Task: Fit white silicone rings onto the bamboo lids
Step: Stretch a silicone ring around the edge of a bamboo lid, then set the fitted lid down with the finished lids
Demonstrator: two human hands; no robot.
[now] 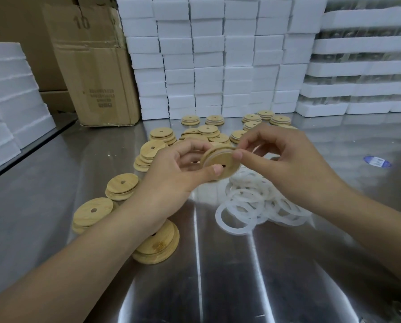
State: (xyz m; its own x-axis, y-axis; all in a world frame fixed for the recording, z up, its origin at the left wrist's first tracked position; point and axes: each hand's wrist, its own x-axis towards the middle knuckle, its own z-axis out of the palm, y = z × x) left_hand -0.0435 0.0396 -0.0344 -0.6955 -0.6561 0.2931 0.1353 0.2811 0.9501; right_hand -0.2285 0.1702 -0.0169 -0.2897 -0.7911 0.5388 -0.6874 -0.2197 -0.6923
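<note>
Round bamboo lid with a centre hole (220, 162), tilted on edge, being held above the middle of the shiny steel table (218, 264). Left hand (171, 173) pinching its lower rim between thumb and fingers. Right hand (285, 157) pinching a thin white silicone ring (227, 149) against the lid's upper edge; how far seated, impossible to tell. Lying just below, right of centre: a loose heap of white silicone rings (255, 201). Scattering leftward and toward the far edge: small stacks of matching bamboo lids (122, 186). Standing along the far edge: white foam blocks (208, 54); toward the far left corner, a worn brown cardboard box (92, 66).
</note>
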